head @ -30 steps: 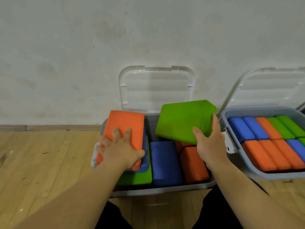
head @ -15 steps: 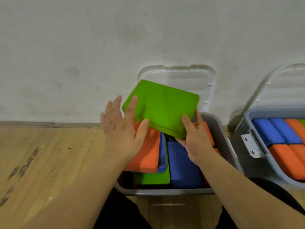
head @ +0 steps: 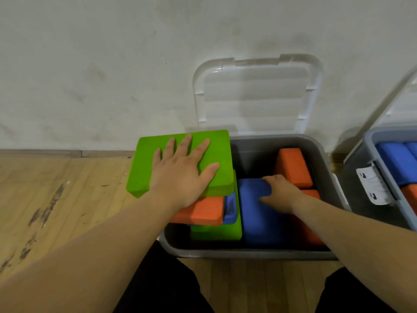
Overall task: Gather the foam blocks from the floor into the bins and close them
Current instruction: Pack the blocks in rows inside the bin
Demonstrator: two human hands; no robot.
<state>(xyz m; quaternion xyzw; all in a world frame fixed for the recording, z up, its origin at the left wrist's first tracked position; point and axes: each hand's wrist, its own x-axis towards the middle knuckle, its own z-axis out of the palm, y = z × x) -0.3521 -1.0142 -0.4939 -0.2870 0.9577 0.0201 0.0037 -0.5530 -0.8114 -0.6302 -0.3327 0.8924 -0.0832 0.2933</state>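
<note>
Head view, centre frame: presses the flat, spread left hand on the green block overhanging the grey bin at its left rim, apparently to steady the stack. Curls the right hand over the blue block inside, likely shifting it for room. Leaves the clear lid propped up behind.

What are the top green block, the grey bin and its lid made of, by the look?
Green block: likely foam, matte, finely grainy surface, rounded edges. Grey bin: probably moulded plastic, smooth, dull sheen. Lid: clear plastic; the wall shows through it.
</note>
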